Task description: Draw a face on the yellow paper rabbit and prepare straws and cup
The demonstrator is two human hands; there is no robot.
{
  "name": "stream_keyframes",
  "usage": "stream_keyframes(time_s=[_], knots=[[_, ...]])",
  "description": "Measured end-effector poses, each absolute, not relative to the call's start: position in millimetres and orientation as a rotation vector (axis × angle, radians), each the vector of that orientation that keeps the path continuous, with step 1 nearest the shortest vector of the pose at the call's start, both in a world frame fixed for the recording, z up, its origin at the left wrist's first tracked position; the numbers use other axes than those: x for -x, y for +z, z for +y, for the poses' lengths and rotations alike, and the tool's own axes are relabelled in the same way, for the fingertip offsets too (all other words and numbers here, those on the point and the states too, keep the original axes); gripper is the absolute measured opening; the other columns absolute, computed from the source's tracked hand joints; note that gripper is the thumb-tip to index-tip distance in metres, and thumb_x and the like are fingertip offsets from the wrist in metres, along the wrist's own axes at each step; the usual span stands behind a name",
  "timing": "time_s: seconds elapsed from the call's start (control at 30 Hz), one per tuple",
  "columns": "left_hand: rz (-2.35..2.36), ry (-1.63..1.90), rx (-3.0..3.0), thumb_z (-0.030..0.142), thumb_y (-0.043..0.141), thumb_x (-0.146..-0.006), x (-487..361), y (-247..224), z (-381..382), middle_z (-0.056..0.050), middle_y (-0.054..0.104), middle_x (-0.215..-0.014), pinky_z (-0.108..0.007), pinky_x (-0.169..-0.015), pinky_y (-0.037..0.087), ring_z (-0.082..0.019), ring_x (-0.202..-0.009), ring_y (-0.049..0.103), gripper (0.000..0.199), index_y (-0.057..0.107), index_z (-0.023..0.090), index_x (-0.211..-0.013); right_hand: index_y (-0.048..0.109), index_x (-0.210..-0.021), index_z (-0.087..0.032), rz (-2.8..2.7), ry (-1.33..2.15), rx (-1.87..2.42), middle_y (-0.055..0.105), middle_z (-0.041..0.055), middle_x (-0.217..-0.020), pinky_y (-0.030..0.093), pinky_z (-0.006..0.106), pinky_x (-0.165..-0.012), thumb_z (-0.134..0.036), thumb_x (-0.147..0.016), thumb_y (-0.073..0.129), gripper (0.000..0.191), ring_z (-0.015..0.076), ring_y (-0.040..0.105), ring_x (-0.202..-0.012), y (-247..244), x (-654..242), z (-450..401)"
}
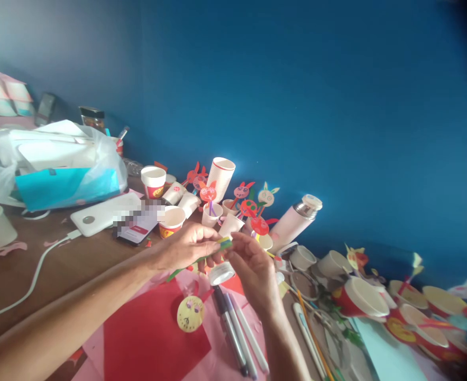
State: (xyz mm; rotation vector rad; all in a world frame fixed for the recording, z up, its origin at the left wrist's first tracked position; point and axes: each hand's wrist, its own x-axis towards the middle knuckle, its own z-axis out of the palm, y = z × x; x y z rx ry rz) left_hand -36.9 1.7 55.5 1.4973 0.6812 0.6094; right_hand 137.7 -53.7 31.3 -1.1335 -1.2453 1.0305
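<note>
My left hand point(188, 244) pinches a thin green strip point(225, 244) with a yellow patch near its end; the strip's other end slants down behind the fingers. On the right, my right hand point(255, 267) is curled with thumb and fingertips closed at the strip's tip. Just below the hands is a white tape roll point(222, 274), partly covered. A round yellow paper face point(190, 314) with drawn eyes and red ear-like strips lies on a red paper sheet point(146, 336). Several marker pens point(231, 330) rest beside it, under my right wrist.
Paper cups point(154, 177) and paper animal heads on sticks point(208, 193) stand along the blue wall. A thermos point(296, 219) leans behind. To the left are a phone point(138, 230), a cabled white power bank point(106, 211) and a plastic bag point(110, 153). More cups point(366, 296) crowd the right.
</note>
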Motion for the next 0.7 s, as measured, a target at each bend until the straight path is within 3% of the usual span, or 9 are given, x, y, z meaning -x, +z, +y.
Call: stream_keyframes(time_s=[0.27,0.5,0.7], knots=[[0.766,0.624,-1.623,0.040,0.058,-0.090,37.8,53.3,4.1,-0.003,0.065,-0.073,-0.021,-0.051,0.047,-0.012,-0.062,0.059,0.030,0.066,0.012,-0.085,0.058,-0.115,-0.020,-1.232,1.035,1.139,0.070,-0.0010,-0.079,0.048,0.025,-0.066,-0.027,-0.085,0.065,0.031,0.0141,0.065,-0.074,28.6,-138.5,-52.8],[0.833,0.611,-1.742,0.037,0.054,-0.092,40.1,55.8,4.9,-0.004,0.067,-0.078,-0.020,-0.053,0.046,-0.014,-0.066,0.063,0.026,0.067,0.014,-0.090,0.064,-0.108,-0.020,-1.169,0.962,1.151,0.075,0.0020,-0.084,0.051,0.028,-0.073,-0.026,-0.082,0.065,0.027,0.0180,0.070,-0.083,30.8,-131.5,-54.3],[0.872,0.711,-1.974,0.032,0.051,-0.094,42.9,55.5,4.6,-0.004,0.069,-0.084,-0.021,-0.064,0.045,-0.015,-0.074,0.062,0.027,0.071,0.015,-0.097,0.065,-0.106,-0.020,-1.213,0.954,1.165,0.076,0.0046,-0.085,0.052,0.029,-0.068,-0.030,-0.083,0.065,0.025,0.0207,0.071,-0.085,26.8,-132.1,-51.4]])
